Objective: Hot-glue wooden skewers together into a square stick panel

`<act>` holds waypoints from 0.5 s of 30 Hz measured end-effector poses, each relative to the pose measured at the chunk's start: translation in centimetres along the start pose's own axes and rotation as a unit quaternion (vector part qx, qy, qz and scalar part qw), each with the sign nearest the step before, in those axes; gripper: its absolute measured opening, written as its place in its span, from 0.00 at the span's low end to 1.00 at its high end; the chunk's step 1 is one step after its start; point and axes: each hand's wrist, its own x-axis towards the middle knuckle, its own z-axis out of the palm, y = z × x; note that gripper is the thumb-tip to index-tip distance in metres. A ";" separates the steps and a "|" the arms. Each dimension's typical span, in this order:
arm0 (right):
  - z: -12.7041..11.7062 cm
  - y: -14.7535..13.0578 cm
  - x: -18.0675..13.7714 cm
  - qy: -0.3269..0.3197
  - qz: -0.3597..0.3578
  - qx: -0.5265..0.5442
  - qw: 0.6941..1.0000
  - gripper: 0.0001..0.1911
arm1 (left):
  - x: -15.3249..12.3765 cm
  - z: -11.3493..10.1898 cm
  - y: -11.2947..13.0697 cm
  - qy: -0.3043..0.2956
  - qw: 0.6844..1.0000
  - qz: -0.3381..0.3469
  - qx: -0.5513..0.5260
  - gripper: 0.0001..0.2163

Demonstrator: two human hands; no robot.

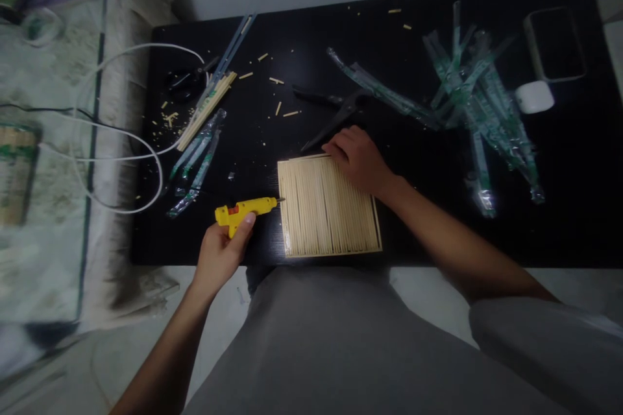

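Note:
My left hand (pixel 224 253) is wrapped round the grip of a yellow hot glue gun (pixel 250 209). The gun's metal nozzle points right and meets the left edge of a square panel (pixel 316 214) of pale thin sticks laid side by side. My right hand (pixel 359 157) lies over the panel's upper right corner, fingers curled at its top edge and holding it. Just beyond that hand are dark pliers or cutters (pixel 335 118), partly blurred. The panel lies flat at the table's near edge.
A bundle of sticks (pixel 207 113), black-handled scissors (pixel 182 83) and plastic wrappers (pixel 199 159) lie left. More wrappers (pixel 487 97), a white case (pixel 535 97) and a phone (pixel 555 44) are right. A white cable (pixel 156 168) loops off the black table (pixel 438 227). Stick offcuts are scattered.

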 end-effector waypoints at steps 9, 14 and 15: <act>0.0 0.1 0.0 0.001 -0.006 -0.009 1.000 0.19 | -1.4 0.1 -1.1 -0.025 1.000 0.002 0.006 0.28; 0.0 0.2 0.0 0.005 -0.008 -0.009 1.000 0.19 | -2.0 0.1 -2.3 -0.033 0.999 -0.005 -0.014 0.28; 0.0 0.3 0.0 0.005 -0.008 -0.007 1.000 0.19 | -2.1 0.1 -2.6 -0.036 0.999 -0.008 -0.016 0.28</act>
